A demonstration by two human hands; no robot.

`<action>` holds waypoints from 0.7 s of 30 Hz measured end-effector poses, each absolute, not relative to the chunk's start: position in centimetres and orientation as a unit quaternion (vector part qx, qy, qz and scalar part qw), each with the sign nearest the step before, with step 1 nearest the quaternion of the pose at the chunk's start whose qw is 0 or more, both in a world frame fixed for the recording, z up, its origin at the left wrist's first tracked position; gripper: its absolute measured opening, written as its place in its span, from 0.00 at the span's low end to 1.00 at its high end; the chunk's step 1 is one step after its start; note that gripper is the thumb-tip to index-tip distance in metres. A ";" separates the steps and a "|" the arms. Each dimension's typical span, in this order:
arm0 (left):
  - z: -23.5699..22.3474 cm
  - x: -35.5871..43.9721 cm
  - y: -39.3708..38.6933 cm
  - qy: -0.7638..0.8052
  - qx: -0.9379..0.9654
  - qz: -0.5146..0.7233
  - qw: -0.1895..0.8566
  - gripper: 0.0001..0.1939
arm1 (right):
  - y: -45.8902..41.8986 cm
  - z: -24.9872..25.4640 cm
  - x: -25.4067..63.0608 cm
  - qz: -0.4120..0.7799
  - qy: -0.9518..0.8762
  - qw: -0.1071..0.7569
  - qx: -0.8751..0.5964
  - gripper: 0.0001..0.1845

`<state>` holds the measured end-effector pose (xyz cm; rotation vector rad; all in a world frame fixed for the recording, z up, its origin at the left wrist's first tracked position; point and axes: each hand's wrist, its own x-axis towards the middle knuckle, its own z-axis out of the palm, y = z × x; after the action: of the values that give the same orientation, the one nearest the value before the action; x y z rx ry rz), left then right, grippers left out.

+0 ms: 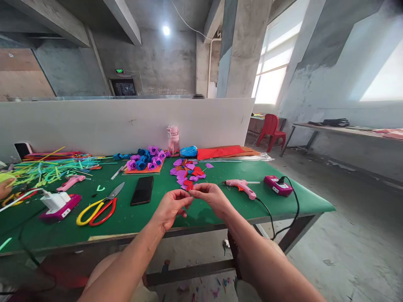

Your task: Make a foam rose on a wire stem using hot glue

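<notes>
My left hand [171, 206] and my right hand [211, 199] meet over the front part of the green table, thumbs and fingertips pinched together. What they pinch is too small or hidden to make out. A red paper petal [188, 185] shows right behind the fingertips; I cannot tell whether it is held or lies on the table. Just beyond spreads a loose pile of purple petals [181, 173] with red and brown ones among them. To the right of my right hand lies a pink glue gun [242, 186]. A black phone [142, 191] lies left of my left hand.
Scissors [100, 208] with yellow and red handles lie left, near a purple power strip [61, 208]. Finished paper flowers [146, 159], a pink bottle [173, 140] and red paper [218, 152] stand along the white partition [126, 121]. Another person's hand [5, 187] shows far left.
</notes>
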<state>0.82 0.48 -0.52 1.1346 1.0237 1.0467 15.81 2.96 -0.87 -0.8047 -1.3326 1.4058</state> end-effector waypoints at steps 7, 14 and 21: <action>1.2 -0.7 0.6 0.437 0.485 0.510 0.560 0.15 | 5.0 -0.8 17.5 0.570 -0.440 0.594 -0.359 0.18; 3.0 -2.1 0.0 0.456 0.501 0.532 0.508 0.16 | 1.5 -0.9 15.1 0.602 -0.518 0.501 -0.343 0.16; -1.1 -1.3 -4.8 0.359 0.481 0.549 0.582 0.14 | -5.2 -5.5 14.8 0.625 -0.583 0.438 -0.280 0.16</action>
<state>-1.26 -4.82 -1.08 1.1231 0.8387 1.2824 14.82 -5.16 -5.48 -0.6950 -1.4487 1.5526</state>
